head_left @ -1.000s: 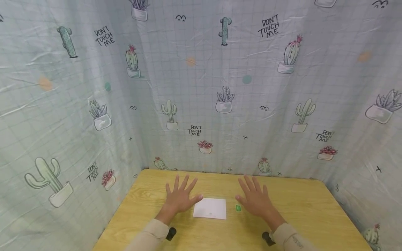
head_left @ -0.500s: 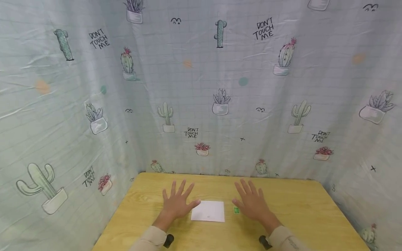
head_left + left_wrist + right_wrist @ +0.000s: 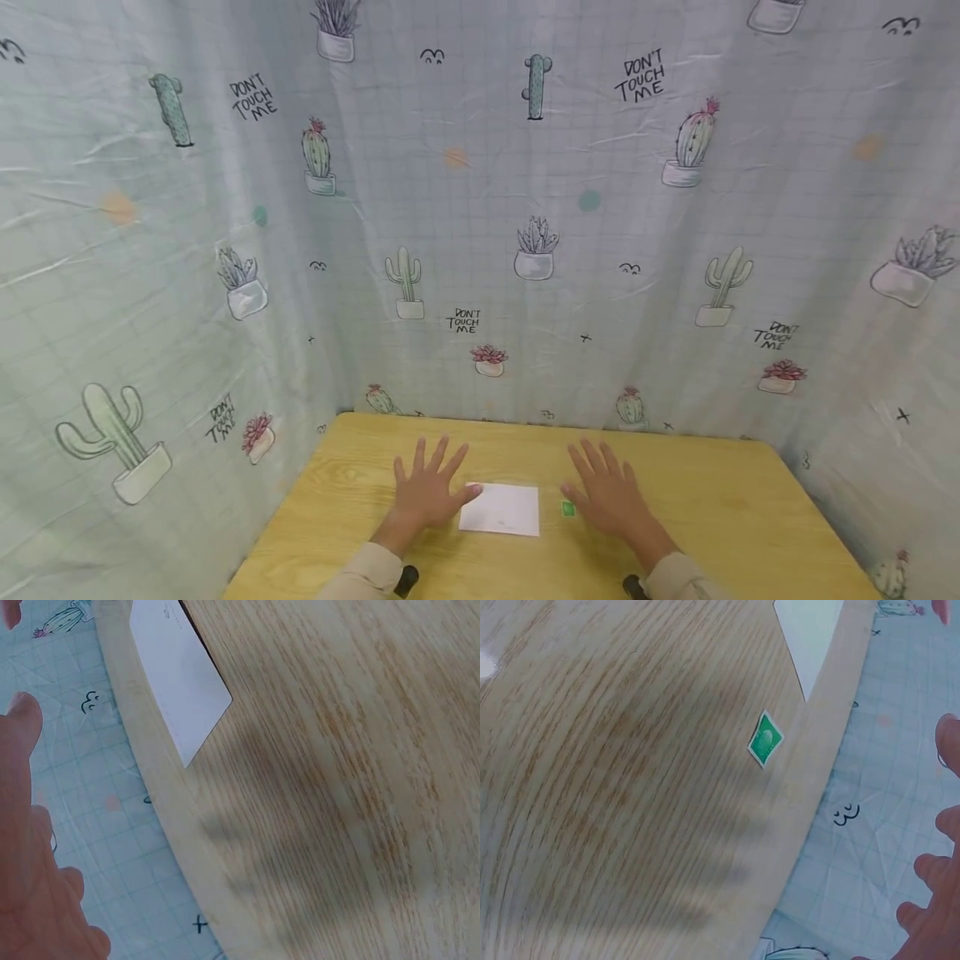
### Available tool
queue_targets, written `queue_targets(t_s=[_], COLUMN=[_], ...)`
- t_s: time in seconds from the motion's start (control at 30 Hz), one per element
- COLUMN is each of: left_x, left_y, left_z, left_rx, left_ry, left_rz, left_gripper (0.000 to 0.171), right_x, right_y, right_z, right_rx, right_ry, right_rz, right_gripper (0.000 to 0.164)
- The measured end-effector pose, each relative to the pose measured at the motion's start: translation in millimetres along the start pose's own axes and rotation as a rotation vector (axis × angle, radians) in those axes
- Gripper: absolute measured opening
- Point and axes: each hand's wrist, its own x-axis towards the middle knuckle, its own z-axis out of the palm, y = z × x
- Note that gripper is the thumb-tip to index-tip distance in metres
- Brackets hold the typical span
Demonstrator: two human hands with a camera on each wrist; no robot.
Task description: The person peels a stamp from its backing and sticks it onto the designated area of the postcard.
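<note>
A white envelope (image 3: 502,510), flat and rectangular with a small faint mark near its front edge, lies on the wooden table between the two hands. Just right of it is a small green postage stamp (image 3: 568,509) with a pale border. The left hand (image 3: 426,500), fingers spread, hovers by the envelope's left side; its thumb overlaps the envelope's corner in the head view. Beside the stamp hovers the right hand (image 3: 613,502), also with fingers spread. Both hold nothing, and their shadows fall on the table in the wrist views. The stamp (image 3: 766,739) shows whole in the right wrist view.
The yellowish wood-grain table (image 3: 705,475) has rounded far corners. A pale curtain (image 3: 465,225) printed with cacti and lettering hangs behind the table and along both sides. Dark wrist-mounted pieces show beneath both beige sleeves (image 3: 367,571).
The head view shifts slightly. Both hands stay spread in nearly the same places, and the envelope and stamp keep their positions on the table.
</note>
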Motion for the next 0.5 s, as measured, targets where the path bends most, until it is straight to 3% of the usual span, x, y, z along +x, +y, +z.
queue_targets(t_s=[0.5], left_x=[-4.1], left_y=[-3.1], left_z=[4.8], left_rx=[-0.073], left_ry=[0.018], left_rz=[0.022], left_gripper=[0.079], right_x=[-1.9], right_y=[-4.3], right_z=[-2.2], right_rx=[0.022], right_ry=[-0.052], right_rz=[0.007], right_gripper=[0.067])
